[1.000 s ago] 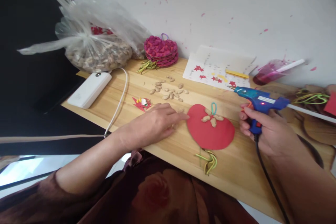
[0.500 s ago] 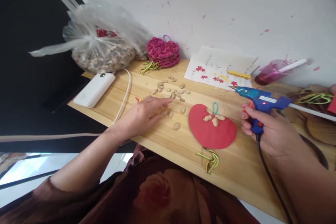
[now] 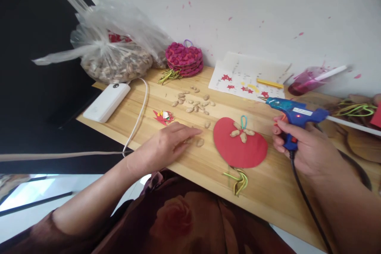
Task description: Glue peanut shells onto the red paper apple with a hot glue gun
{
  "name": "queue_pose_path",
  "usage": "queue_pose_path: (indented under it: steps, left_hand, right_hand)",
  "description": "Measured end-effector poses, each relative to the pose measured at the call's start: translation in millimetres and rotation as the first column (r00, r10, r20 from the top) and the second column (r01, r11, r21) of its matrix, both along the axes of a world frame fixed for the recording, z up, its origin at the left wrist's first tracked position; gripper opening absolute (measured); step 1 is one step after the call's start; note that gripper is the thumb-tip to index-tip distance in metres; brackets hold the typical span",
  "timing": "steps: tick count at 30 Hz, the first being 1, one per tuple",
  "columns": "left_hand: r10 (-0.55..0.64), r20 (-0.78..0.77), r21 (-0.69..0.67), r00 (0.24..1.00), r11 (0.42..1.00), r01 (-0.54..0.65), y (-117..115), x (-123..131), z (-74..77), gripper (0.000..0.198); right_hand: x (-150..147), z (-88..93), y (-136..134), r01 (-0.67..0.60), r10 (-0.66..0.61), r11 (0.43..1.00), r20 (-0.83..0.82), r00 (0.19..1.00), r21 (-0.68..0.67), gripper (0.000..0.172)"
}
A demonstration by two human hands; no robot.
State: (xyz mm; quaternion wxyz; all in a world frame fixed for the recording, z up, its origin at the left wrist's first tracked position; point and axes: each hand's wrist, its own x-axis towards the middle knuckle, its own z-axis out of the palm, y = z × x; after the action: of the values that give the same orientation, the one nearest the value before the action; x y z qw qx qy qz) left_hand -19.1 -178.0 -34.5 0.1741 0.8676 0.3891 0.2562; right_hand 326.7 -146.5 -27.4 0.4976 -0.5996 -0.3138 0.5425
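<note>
My left hand (image 3: pixel 166 145) lies palm down on the wooden table (image 3: pixel 190 166), fingers stretched toward loose peanut shells (image 3: pixel 200 142) beside a red paper heart (image 3: pixel 240 145). Three shells and a teal loop are stuck near the heart's top (image 3: pixel 241 131). My right hand (image 3: pixel 300 147) is wrapped round the grip of a blue hot glue gun (image 3: pixel 293 113), nozzle pointing left, red light on. Yellow-green cords (image 3: pixel 238 178) lie below the heart.
A plastic bag of shells (image 3: pixel 116 57) and a white power bank (image 3: pixel 106 101) with cable sit at the far left. A stack of pink shell-covered discs (image 3: pixel 184 57), a white sheet with red stars (image 3: pixel 247 77), a pink cup (image 3: pixel 306 81) and scattered shells (image 3: pixel 193 103) line the wall.
My left hand went from the heart's edge back to the scattered shells, then came toward the heart again, with a few shells now lying near it. The glue gun hand stayed still.
</note>
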Motion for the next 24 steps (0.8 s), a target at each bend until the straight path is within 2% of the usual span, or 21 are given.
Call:
queue_pose_path:
  steps: [4, 13, 16, 20, 24]
  left_hand:
    - [-0.014, 0.05, 0.037, 0.999, 0.999, 0.012, 2, 12, -5.9, 0.04]
    - [0.066, 0.09, 0.048, 0.994, 0.996, -0.071, 5, 23, -12.0, 0.029]
    - [0.037, 0.108, 0.031, 0.993, 0.999, -0.041, 4, 22, -9.7, 0.029]
    - [-0.061, 0.099, 0.008, 0.993, 0.998, 0.06, 4, 17, -8.4, 0.027]
    - [-0.061, 0.106, -0.002, 0.992, 0.998, 0.061, 4, 17, -10.7, 0.023]
  right_hand:
    - [-1, 0.9, 0, -0.007, 0.007, 1.0, -0.006, 1.0, -0.007, 0.038]
    - [-3, 3.4, 0, -0.001, 0.001, 1.0, 0.003, 1.0, -0.009, 0.039]
    - [-2, 2.0, 1, -0.006, 0.006, 1.0, 0.0, 1.0, -0.009, 0.038]
    - [-2, 2.0, 1, -0.01, 0.01, 1.0, -0.001, 1.0, -0.002, 0.036]
    - [-3, 3.1, 0, 0.003, -0.003, 1.0, -0.002, 1.0, -0.011, 0.036]
